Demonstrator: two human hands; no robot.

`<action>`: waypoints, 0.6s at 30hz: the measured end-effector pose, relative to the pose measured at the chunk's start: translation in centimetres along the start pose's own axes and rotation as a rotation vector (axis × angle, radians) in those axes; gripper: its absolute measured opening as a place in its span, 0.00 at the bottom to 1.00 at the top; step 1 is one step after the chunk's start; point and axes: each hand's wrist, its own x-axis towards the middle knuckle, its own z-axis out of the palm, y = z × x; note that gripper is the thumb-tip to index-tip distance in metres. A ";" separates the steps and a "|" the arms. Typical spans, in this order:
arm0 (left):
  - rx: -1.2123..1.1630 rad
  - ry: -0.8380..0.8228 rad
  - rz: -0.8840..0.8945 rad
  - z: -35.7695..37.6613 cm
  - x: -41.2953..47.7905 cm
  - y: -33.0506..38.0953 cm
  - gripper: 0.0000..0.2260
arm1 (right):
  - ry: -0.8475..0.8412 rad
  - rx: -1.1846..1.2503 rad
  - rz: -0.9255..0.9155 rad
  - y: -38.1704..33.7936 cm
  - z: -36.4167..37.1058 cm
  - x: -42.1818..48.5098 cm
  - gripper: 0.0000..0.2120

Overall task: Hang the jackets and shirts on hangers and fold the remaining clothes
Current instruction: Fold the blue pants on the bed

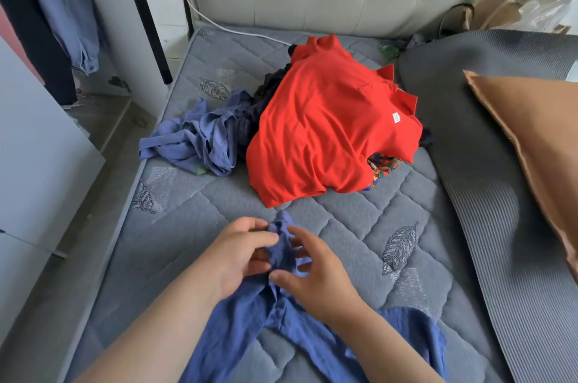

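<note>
1. The blue garment [281, 335] lay on the mattress [359, 226] right in front of the person. One bunched end was lifted between both hands and the rest trailed toward the body.
2. The left hand [240, 254] had its grip closed on the bunched end, with fingers curled into the folds. The right hand [316, 273] had a narrow grip, thumb and fingertips pinching the same bunch from the other side.
3. Handling, judged: thin, soft and light, with no stiffness. It sagged and wrinkled wherever it wasn't held. It looked slightly textured rather than slick, so a light pinch should have held it, and it wasn't fragile.
4. Where to hold, judged: find a hem, waistband or shoulder seam and pinch two corners well apart so the cloth hangs flat. Holding the middle of a bunch would only keep it crumpled. I couldn't tell what kind of garment it was.
5. The red polo shirt [328, 132] was draped over the pile farther up the mattress, collar toward the right. It was soft too, and the shoulders are the best hold for hanging it.
6. A pale blue crumpled garment [200, 138] was touching the pile's left side. A patterned cloth [381, 166] peeked out under the red one.
7. No hanger was visible on the bed.
</note>
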 end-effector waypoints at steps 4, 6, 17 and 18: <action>-0.069 -0.173 0.094 -0.3 -4.5 1.1 0.09 | 0.038 0.056 -0.114 -3.8 -1.8 -1.9 0.09; 0.005 -0.211 0.149 -1.3 -5.8 1.4 0.10 | 0.058 0.083 -0.142 -5.2 -3.4 -2.8 0.19; 0.577 -0.448 0.440 0.5 -11.4 -0.5 0.25 | -0.002 0.646 -0.206 -17.0 -14.1 -6.1 0.15; 0.588 -0.373 0.499 1.1 -12.0 -0.7 0.26 | -0.009 0.684 -0.213 -17.9 -14.7 -6.4 0.15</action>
